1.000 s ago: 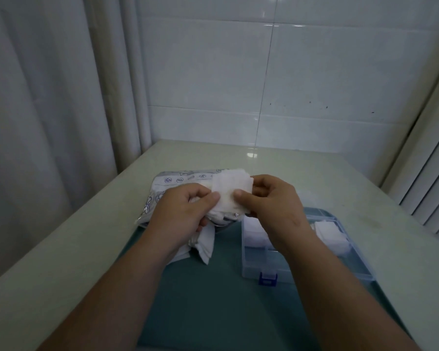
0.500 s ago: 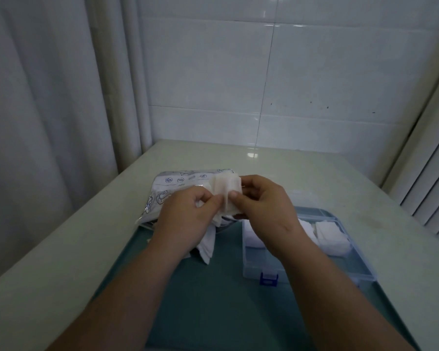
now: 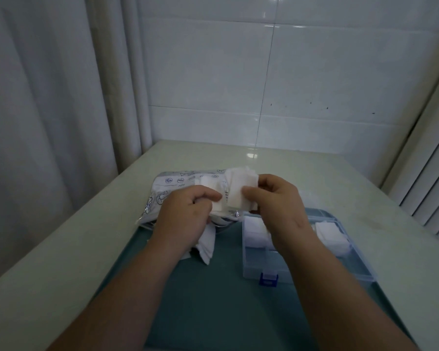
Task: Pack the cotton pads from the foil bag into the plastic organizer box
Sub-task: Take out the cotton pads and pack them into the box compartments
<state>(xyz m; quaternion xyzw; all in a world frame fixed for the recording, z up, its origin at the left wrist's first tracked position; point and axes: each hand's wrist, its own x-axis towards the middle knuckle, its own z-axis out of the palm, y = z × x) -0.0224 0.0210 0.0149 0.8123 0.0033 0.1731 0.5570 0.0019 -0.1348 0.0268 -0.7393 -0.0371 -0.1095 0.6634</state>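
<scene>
A silver foil bag [image 3: 174,184] with blue print lies on the table behind my hands. My right hand [image 3: 276,198] pinches a small stack of white cotton pads [image 3: 238,187] above the bag's open end. My left hand [image 3: 185,214] grips more white pads [image 3: 217,207] at the bag's mouth, and several pads [image 3: 207,245] hang below it. The clear plastic organizer box [image 3: 266,269] with a blue latch stands open to the right; white pads [image 3: 331,236] lie in its compartments, partly hidden by my right wrist.
A teal mat [image 3: 213,300] covers the near middle of the pale table [image 3: 61,262]. A curtain [image 3: 48,110] hangs at the left, a tiled wall stands behind, and ribbed white panels [image 3: 428,186] rise at the right.
The pad stack in my right hand was turned edge-on half a second ago and now faces me flat again. My hands have drawn slightly apart.
</scene>
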